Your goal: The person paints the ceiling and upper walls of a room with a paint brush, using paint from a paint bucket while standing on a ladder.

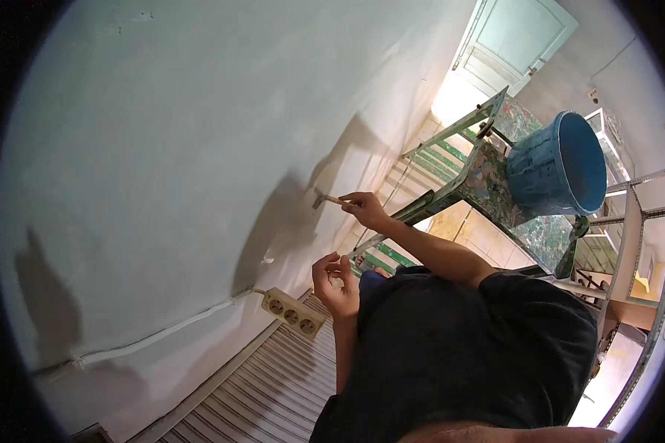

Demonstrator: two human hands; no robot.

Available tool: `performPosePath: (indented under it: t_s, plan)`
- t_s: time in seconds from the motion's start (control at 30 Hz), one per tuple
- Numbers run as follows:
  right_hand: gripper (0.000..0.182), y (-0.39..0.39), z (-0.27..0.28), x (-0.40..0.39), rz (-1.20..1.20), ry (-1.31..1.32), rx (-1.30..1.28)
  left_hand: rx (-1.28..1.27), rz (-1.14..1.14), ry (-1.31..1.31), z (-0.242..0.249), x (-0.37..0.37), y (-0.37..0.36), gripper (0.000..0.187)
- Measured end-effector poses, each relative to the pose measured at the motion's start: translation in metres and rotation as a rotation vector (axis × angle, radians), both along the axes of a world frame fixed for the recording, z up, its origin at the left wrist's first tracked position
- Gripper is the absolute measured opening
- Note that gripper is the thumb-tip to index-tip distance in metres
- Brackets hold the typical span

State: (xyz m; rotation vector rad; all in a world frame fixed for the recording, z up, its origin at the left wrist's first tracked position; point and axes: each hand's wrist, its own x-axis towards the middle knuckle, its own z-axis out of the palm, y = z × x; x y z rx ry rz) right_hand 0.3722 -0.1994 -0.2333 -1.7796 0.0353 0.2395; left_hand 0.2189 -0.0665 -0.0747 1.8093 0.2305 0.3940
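Observation:
My right hand is closed round the wooden handle of a small hammer, whose metal head is close to the painted wall. Lower in the view, my left hand is raised near the wall with its fingers curled; whether something small is between them cannot be made out. Below and left of that hand, a three-socket power strip hangs by the wall, joined to a white cable running along it. Shadows of the hands and hammer fall on the wall.
A paint-spattered platform with green legs stands to my right, bearing a large blue bucket. Metal shelving is at the far right. A pale door is at the top, and a ribbed surface lies below the power strip.

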Motion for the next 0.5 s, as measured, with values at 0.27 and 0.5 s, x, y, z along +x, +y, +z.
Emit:
performPosePath:
  t_s: [0.27,0.5]
  plan:
    - [0.029,-0.003,0.002,0.023,-0.670,0.002,-0.017,0.050,0.036,-0.048,-0.007,-0.008,0.003,0.021]
    - [0.033,0.006,-0.012,0.033,-0.639,-0.067,0.117,0.061,0.026,-0.002,0.005,-0.030,0.001,0.020]
